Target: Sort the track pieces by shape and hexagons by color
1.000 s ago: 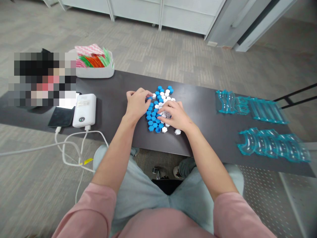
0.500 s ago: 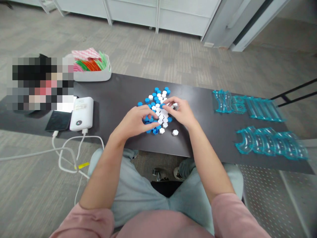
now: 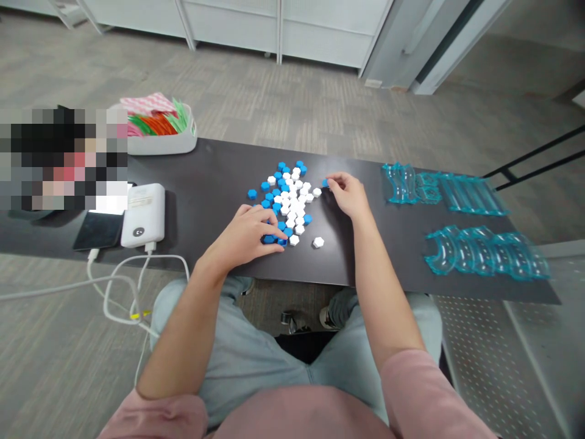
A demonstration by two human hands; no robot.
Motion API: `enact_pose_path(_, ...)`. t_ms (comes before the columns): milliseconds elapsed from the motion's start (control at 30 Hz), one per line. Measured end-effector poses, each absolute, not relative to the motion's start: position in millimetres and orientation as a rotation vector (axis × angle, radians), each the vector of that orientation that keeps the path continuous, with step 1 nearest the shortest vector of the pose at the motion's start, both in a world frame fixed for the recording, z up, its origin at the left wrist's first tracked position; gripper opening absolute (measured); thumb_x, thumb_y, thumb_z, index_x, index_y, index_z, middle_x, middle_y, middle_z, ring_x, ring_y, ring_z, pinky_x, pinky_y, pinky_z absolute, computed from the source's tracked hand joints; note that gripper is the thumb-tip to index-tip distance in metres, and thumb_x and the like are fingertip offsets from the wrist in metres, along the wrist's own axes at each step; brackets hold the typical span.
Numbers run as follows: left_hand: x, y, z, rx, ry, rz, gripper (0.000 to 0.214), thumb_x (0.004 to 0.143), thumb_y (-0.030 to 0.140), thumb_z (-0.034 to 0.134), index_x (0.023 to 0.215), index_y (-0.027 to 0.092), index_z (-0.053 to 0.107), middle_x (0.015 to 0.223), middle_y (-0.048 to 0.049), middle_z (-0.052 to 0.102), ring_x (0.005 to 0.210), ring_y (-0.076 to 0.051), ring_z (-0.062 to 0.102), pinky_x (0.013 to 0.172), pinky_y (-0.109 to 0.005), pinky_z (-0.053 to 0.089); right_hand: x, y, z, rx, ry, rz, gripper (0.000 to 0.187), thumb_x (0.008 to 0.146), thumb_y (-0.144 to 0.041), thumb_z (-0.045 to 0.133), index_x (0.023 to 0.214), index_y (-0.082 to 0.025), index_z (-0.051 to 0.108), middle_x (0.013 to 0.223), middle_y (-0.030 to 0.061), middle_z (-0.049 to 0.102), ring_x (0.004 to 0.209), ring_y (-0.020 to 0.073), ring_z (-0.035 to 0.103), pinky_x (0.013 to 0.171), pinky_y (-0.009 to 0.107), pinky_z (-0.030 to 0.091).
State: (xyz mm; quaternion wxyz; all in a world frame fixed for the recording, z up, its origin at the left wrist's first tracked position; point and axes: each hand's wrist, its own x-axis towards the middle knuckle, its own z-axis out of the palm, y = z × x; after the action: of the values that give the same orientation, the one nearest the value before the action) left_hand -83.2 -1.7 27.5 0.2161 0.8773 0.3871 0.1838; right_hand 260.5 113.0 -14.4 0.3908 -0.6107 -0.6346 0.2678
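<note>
A pile of small white hexagonal pieces (image 3: 292,204) and blue hexagonal pieces (image 3: 269,196) lies on the dark table. My right hand (image 3: 350,194), just right of the pile, pinches one blue hexagonal piece (image 3: 325,183) between thumb and fingertips. At the pile's near left side rests my left hand (image 3: 249,235), its fingers apart over several blue pieces and partly hiding them. An upturned blue piece (image 3: 283,242) lies by its thumb and index fingertips. One white piece (image 3: 318,242) sits apart, near the table's front edge.
Clear teal plastic parts (image 3: 487,253) lie in two rows at the right. To the left are a white power bank (image 3: 144,216) with cables, a black phone (image 3: 97,230) and a white basket (image 3: 169,145) of colourful strips. A blurred-out patch covers the far left.
My right hand has moved right, out of the pile, with a blue hexagonal piece in its fingertips. The left hand has shifted slightly left and down. The whole view has shifted a little.
</note>
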Motion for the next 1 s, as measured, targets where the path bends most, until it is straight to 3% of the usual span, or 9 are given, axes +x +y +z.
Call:
enact_pose_path(233, -82.4, -3.8, 25.5, 2.394, 1.111, 0.505, 0.015, 0.110, 0.048, 0.087, 0.107, 0.039, 0.098, 0.126, -0.0070, 0.077, 0.120, -0.031, 0.066, 0.119, -0.055, 0.040, 256.0, 116.5, -19.0, -1.602, -1.744, 0.512, 0.036, 0.109, -0.057, 0.068, 0.115, -0.026, 0.087, 0.115, 0.0127, 0.090, 0.107, 0.0353, 0.081, 0.111, 0.057, 0.065)
enact_pose_path(400, -74.0, -6.5, 25.6, 2.395, 1.131, 0.502, 0.021, 0.112, 0.046, 0.083, 0.104, 0.033, 0.097, 0.126, -0.0094, 0.070, 0.121, -0.032, 0.061, 0.121, -0.056, 0.042, 257.2, 119.0, -24.5, -1.723, -1.780, 0.359, 0.041, 0.115, -0.059, 0.064, 0.107, -0.027, 0.087, 0.118, 0.0146, 0.084, 0.116, 0.0378, 0.077, 0.119, 0.065, 0.056)
enact_pose_path(633, -64.0, -4.8, 21.9, 2.479, 1.166, 0.522, 0.029, 0.119, 0.048, 0.074, 0.109, 0.032, 0.096, 0.124, -0.0106, 0.072, 0.119, -0.032, 0.061, 0.116, -0.054, 0.044, 242.0, 110.6, -17.7, -1.613, -1.878, 0.398, 0.038, 0.119, -0.053, 0.057, 0.125, -0.026, 0.084, 0.134, 0.0159, 0.082, 0.120, 0.0370, 0.076, 0.117, 0.061, 0.056)
enact_pose_path(800, -64.2, -2.2, 21.4, 2.527, 1.183, 0.574, 0.026, 0.117, 0.048, 0.078, 0.108, 0.033, 0.098, 0.121, -0.0094, 0.076, 0.116, -0.031, 0.063, 0.112, -0.054, 0.044, 221.6, 93.2, -13.4, -1.353, -2.148, 0.421, 0.047, 0.116, -0.064, 0.068, 0.147, -0.030, 0.080, 0.157, 0.0157, 0.076, 0.148, 0.0414, 0.067, 0.128, 0.064, 0.049)
enact_pose_path(1000, -61.1, -0.9, 22.8, 2.547, 1.207, 0.598, 0.026, 0.114, 0.048, 0.081, 0.101, 0.032, 0.097, 0.115, -0.0093, 0.079, 0.114, -0.032, 0.067, 0.110, -0.054, 0.045, 210.0, 84.7, -11.2, -1.252, -2.280, 0.472, 0.040, 0.115, -0.052, 0.071, 0.149, -0.031, 0.080, 0.164, 0.0147, 0.073, 0.156, 0.0414, 0.060, 0.131, 0.064, 0.046)
